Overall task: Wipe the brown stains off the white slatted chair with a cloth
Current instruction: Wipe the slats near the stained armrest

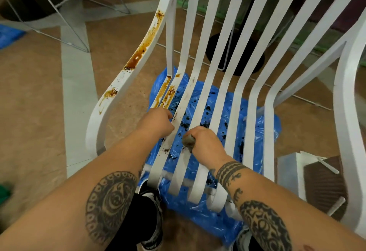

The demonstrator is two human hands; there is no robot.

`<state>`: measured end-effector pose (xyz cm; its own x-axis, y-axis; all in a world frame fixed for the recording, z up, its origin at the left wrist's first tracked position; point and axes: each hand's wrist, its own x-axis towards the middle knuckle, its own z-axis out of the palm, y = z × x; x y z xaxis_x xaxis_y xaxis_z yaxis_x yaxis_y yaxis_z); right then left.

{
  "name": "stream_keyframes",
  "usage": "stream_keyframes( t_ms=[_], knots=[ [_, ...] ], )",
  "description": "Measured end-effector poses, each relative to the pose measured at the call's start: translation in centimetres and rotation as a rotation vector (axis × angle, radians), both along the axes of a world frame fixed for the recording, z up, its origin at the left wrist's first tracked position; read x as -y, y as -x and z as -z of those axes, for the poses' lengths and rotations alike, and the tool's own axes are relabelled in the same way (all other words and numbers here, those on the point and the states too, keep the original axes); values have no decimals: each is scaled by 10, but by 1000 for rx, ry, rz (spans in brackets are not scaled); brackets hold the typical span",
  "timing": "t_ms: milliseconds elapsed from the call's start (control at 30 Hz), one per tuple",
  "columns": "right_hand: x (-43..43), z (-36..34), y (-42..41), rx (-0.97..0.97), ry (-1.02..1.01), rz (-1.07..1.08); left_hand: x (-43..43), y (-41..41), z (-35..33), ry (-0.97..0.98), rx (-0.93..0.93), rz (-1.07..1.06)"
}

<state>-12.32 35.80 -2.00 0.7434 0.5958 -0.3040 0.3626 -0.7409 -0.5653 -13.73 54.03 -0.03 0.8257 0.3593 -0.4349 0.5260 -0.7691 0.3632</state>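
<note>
Wiping of the seat slats, in progress. The right hand (206,143), centre frame, grips a soiled cloth (189,141) in curled fingers against a slat of the white chair (255,92). The left hand (158,121) curls its fingers over a neighbouring slat. Brown stains (166,92) remain just above the left hand and along the armrest (138,52) at upper left, so the next stroke probably needs to move the cloth upward.

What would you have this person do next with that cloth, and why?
Probably slide the right hand, gripping the cloth, forward and left onto the brown stains on the leftmost seat slats of the chair. Those streaks lie just past the left hand, which holds a slat, and look like the nearest unwiped mess.
</note>
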Motion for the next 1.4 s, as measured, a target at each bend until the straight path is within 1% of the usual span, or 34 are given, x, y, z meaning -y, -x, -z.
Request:
stream_keyframes(
  t_ms=[100, 167, 233, 267, 400, 467, 567, 700, 800, 900, 1000, 1067, 1133, 1167, 1233, 1333, 1400],
  knots=[
    [2, -13, 4, -125, 81, -87, 1, 7, -5, 3, -4, 6],
    [5, -17, 0, -195, 59, -48, 3, 11, -6, 6, -4, 25],
    [4, -15, 1, -163, -17, 52, 5, 16, -2, 6, -2, 35],
    [4, -12, 6, -121, -17, 62, 6, 19, 0, 5, 3, 35],
    [2, 0, 35, 3, 116, -81, 9, 31, 5, 27, 30, 30],
    [7, -2, 49, 39, 137, -146, 10, 33, 4, 46, 39, 21],
    [14, -15, 63, 34, 131, -215, 12, 36, 0, 69, 43, 3],
    [16, -32, 68, -37, 146, -358, 15, 42, -4, 62, 56, 10],
    [19, -31, 74, -56, 166, -411, 16, 50, -8, 83, 82, 8],
    [25, -25, 91, -60, 209, -500, 21, 62, -12, 149, 106, -18],
    [32, -23, 103, -44, 158, -471, 26, 71, -12, 219, 148, -44],
    [35, -33, 99, -157, 74, -322, 28, 75, -17, 307, 187, -93],
    [39, -46, 90, -276, -35, -149, 31, 77, -26, 439, 214, -161],
    [42, -55, 85, -294, -89, -92, 33, 78, -32, 510, 231, -194],
    [49, -71, 75, -280, -184, -28, 44, 84, -48, 688, 224, -251],
    [60, -93, 64, -244, -308, 100, 65, 93, -72, 970, 121, -310],
    [68, -108, 59, -227, -367, 181, 75, 96, -80, 1125, 90, -363]
  ],
)
